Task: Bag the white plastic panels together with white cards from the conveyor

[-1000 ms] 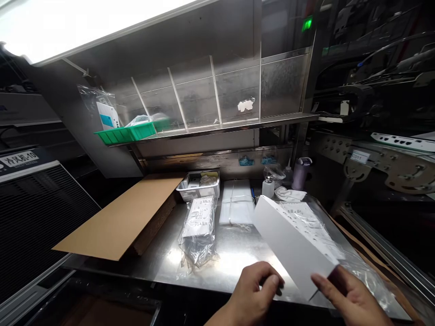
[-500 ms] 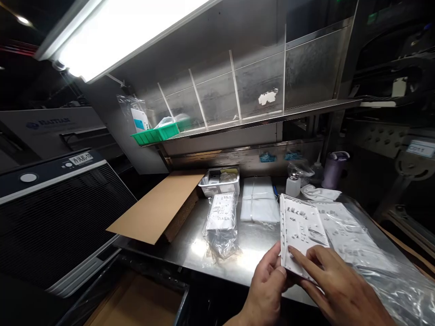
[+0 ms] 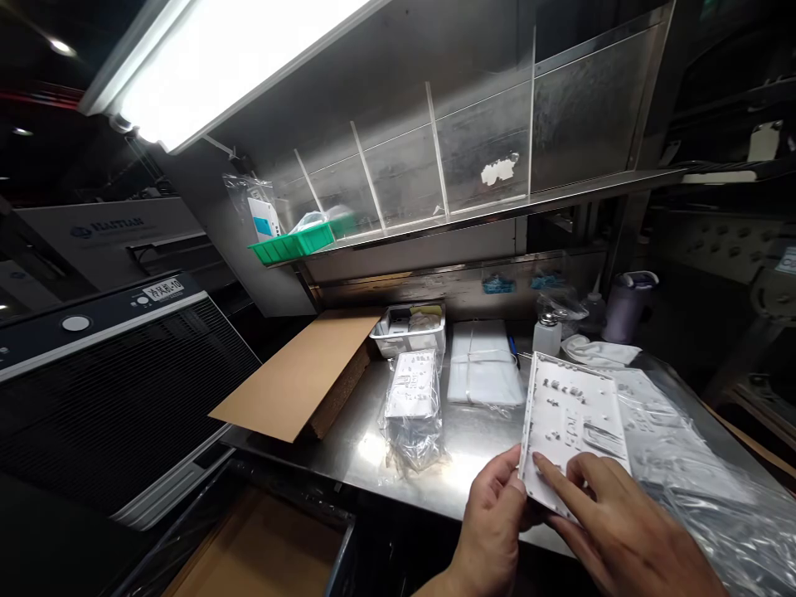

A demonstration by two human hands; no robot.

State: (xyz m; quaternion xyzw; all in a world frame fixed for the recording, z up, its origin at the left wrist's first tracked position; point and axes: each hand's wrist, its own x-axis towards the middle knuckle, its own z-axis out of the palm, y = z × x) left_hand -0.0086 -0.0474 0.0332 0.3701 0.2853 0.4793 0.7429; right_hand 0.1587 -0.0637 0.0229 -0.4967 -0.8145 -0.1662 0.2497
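Note:
A white plastic panel [image 3: 569, 423], with raised edges, small posts and slots on its inner face, is held tilted above the table's front edge. My left hand [image 3: 494, 518] grips its lower left corner, thumb on the near edge. My right hand [image 3: 622, 514] holds the lower right side, with the index finger resting on the inner face and other fingers beneath. Just right of the panel lie similar white panels in clear plastic bags [image 3: 677, 439]. To the left, a bagged white panel [image 3: 411, 385] rests on the steel table [image 3: 348, 456].
Brown cardboard sheets [image 3: 304, 365] are stacked at the left. Behind are a white bin [image 3: 407, 340], a tied stack of bags [image 3: 485, 369], a bottle [image 3: 547, 336] and a purple cup [image 3: 628, 307]. A shelf [image 3: 460, 222] overhangs, bearing a green tray [image 3: 292, 246]. An open carton [image 3: 261, 547] stands below.
The view has shifted slightly, so the scene sits a little further right. Both hands keep their hold on the panel, which is turned slightly more face-on.

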